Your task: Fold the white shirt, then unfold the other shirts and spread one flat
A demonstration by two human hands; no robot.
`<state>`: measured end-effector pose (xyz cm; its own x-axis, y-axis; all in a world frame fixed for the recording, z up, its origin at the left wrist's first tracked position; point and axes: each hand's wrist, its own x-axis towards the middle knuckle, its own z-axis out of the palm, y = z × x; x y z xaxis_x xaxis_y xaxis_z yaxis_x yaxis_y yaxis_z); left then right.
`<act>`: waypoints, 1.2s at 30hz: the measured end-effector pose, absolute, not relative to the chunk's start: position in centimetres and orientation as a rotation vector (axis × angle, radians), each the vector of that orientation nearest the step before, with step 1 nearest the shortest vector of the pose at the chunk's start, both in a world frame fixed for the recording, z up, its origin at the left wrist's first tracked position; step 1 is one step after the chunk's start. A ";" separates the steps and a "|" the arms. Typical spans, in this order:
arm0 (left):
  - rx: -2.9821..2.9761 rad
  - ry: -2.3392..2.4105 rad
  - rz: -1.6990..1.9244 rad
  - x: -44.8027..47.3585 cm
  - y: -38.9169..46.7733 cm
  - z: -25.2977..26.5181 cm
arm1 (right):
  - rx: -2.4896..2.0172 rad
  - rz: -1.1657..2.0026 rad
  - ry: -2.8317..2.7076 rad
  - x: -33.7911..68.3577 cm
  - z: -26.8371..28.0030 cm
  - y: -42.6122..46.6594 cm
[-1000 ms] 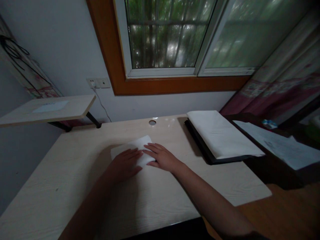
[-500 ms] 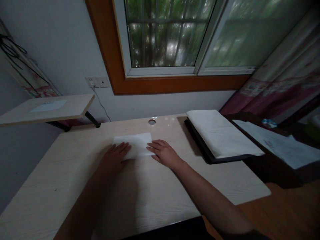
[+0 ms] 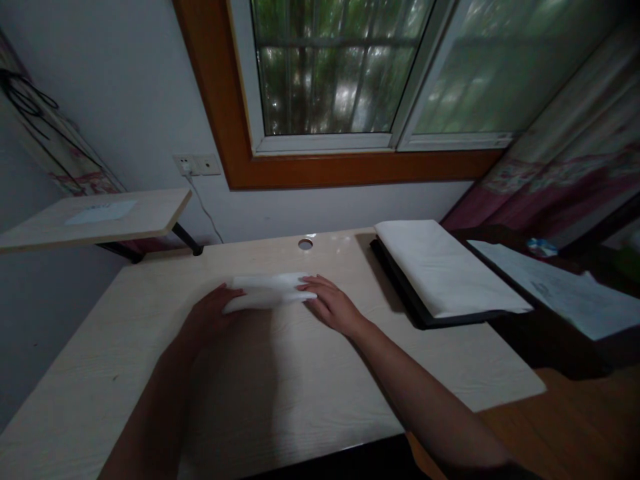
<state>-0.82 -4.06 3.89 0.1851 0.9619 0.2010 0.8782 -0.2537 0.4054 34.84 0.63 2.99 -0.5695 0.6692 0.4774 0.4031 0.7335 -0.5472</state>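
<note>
A white sheet of paper [image 3: 270,290] is on the light wooden desk [image 3: 320,373], its near edge lifted and bent over. At the left end my left hand [image 3: 213,310] grips the paper, the thumb on top and the other fingers partly hidden. My right hand [image 3: 333,303] holds the right end, with the paper's near corner between its thumb and fingers. Both forearms reach in from the bottom of the head view.
A stack of white paper [image 3: 445,267] lies on a black object at the desk's right. Another paper sheet [image 3: 555,287] rests on a dark surface beyond it. At the left stands a raised shelf [image 3: 150,213]. A round cable hole [image 3: 305,245] is near the back edge.
The paper lay flat under both hands before; now its near edge is raised and curved. Both hands have gone from lying flat on it to holding its ends.
</note>
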 end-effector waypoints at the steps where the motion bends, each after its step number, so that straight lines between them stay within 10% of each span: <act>1: 2.181 1.772 0.686 -0.5 -4.3 4.3 | -0.848 0.558 -2.188 34.9 3.1 0.4; 14: 1.329 1.463 1.074 3.6 -4.7 5.9 | -0.976 1.325 -1.361 33.6 1.4 1.0; 36: 1.936 2.087 0.922 2.7 -3.2 2.5 | -0.869 0.629 -2.158 35.1 2.8 0.9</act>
<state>2.65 -3.22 2.45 -0.1562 0.9434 0.2925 0.8516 -0.0214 0.5238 35.07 0.91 2.80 -0.5175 0.7376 0.4338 0.3891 0.6543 -0.6485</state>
